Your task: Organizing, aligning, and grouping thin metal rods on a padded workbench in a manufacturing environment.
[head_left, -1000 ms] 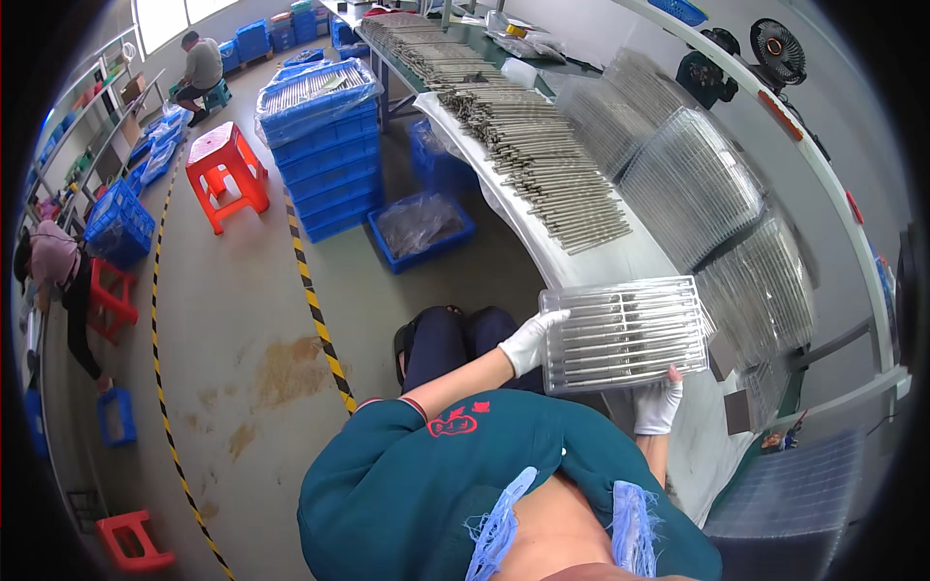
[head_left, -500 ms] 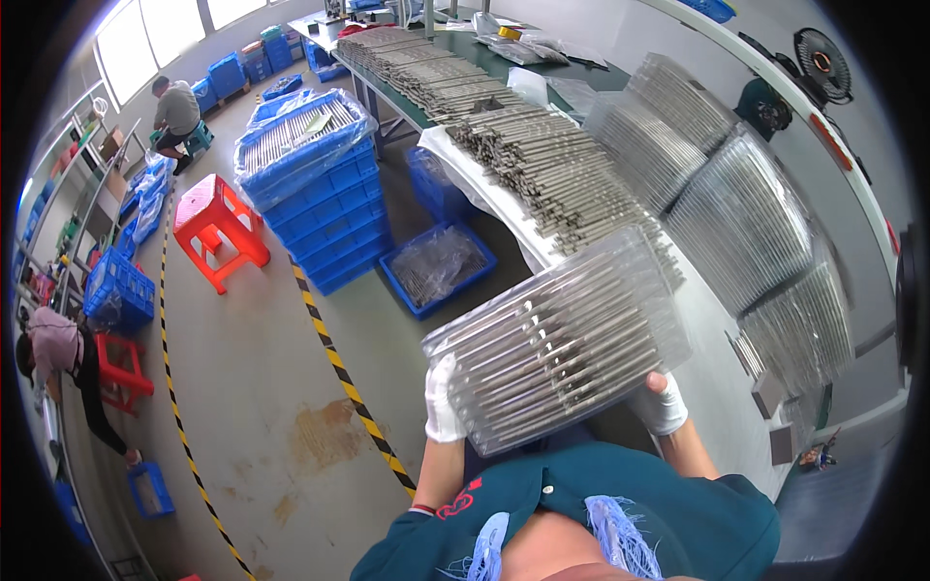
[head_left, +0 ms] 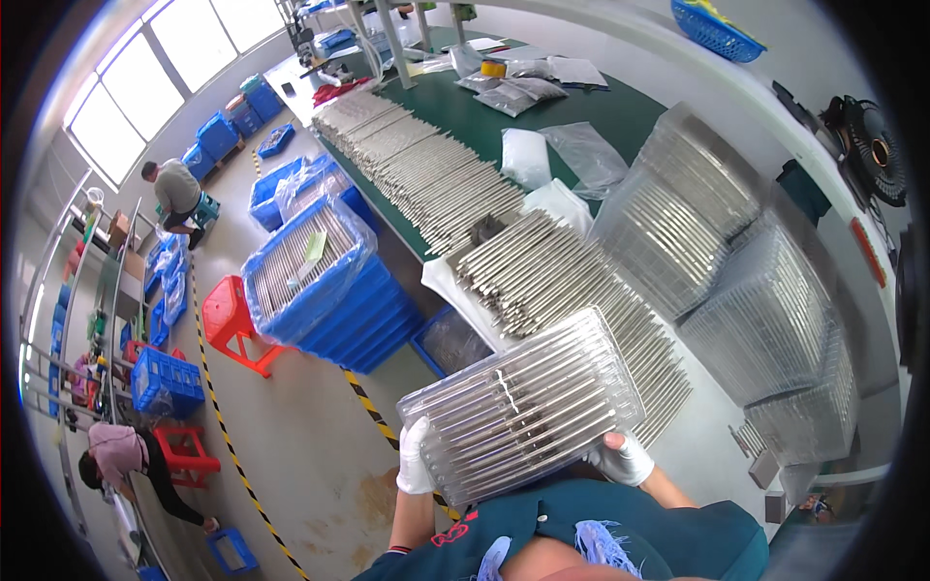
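Both my hands, in white gloves, hold a clear plastic tray point(head_left: 625, 382) in front of my body. Slim metal rods point(head_left: 513, 412) lie side by side across it in a row. My left hand point(head_left: 415, 459) grips the tray's left end, with its fingers partly hidden under the edge. On the near right corner, my right hand point(head_left: 625, 459) holds on with its bare thumb tip over the rim and the other fingers out of sight. Just beyond the tray, a dense layer of loose metal rods point(head_left: 572, 281) covers the table, partly hidden behind the tray.
Clear trays of rods point(head_left: 746, 300) stand stacked at the right. More rods point(head_left: 417, 165) line the green table point(head_left: 630, 102) farther back, near plastic bags point(head_left: 586, 155). Blue crates point(head_left: 354, 315) are stacked left of the table, beside a red stool point(head_left: 228, 320). Two people work at the left.
My view has shifted, so the table, crates and stacked trays appear in different places. The tray stays in both hands, a little lower and farther left in view.
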Demonstrator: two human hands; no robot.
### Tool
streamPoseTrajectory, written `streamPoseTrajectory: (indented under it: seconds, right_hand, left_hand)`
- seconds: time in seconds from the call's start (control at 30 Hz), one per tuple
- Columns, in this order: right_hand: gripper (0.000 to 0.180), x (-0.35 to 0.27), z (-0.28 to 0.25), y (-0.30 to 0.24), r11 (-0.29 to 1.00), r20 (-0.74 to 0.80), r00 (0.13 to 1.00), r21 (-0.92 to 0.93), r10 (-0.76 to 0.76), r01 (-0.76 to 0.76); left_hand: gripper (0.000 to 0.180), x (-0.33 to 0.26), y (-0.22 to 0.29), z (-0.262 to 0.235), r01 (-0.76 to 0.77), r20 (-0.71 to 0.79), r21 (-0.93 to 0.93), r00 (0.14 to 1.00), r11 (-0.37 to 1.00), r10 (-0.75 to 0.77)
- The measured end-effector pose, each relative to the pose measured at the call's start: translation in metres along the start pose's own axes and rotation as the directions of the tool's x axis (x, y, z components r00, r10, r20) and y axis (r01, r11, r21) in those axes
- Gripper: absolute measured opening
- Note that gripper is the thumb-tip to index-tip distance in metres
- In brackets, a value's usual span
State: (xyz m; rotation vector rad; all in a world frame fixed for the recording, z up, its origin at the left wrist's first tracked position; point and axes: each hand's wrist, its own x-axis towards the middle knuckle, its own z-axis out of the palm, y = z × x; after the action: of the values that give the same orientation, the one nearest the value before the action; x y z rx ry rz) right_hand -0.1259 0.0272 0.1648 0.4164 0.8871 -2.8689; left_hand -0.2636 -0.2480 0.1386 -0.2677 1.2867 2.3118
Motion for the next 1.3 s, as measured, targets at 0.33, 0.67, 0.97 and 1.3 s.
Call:
streamPoseTrajectory:
  seconds: [0.33, 0.67, 0.97, 1.3]
  right_hand:
    - [0.080, -0.002, 0.023, -0.064, 0.940, -0.193, 0.943, 0.159, -0.271, 0.303]
    - [0.072, 0.071, -0.002, -0.095, 0.741, -0.380, 0.750, 0.204, -0.541, 0.639]
    - [0.051, 0.136, -0.076, -0.189, 0.516, -0.469, 0.500, 0.105, -0.728, 0.850]
    - [0.043, 0.156, -0.091, -0.201, 0.420, -0.755, 0.418, 0.209, -0.504, 0.883]
  left_hand:
    - [0.044, 0.103, 0.055, 0.129, 0.207, 0.274, 0.139, 0.932, 0.969, -0.238]
    - [0.046, 0.278, 0.056, 0.269, 0.352, 0.453, 0.474, 0.689, 0.807, -0.566]
    - [0.053, 0.395, -0.018, 0.437, 0.121, 0.572, 0.686, 0.520, 0.717, -0.634]
    - [0.065, 0.416, -0.043, 0.447, 0.040, 0.428, 0.836, 0.574, 0.547, -0.698]
